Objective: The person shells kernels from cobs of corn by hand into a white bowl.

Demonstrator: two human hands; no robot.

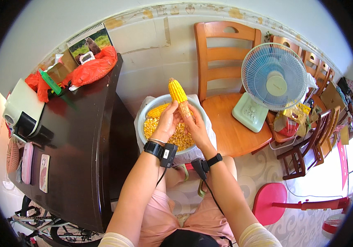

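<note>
An ear of dried yellow corn is held upright-slanting between both hands, its lower part bare of kernels. My left hand closes on its left side, the thumb near the edge of the remaining kernels. My right hand grips the bare lower end of the cob. Below the hands is a round pale plastic basin holding loose corn kernels and another ear of corn at its upper left. Printed paper or cloth lies under the basin. The hands hide part of the kernels.
A dark wooden table stands at the left, with red plastic bags, a desk calendar and a phone. At the right, an electric fan stands on a wooden chair. A red-pink object is at lower right.
</note>
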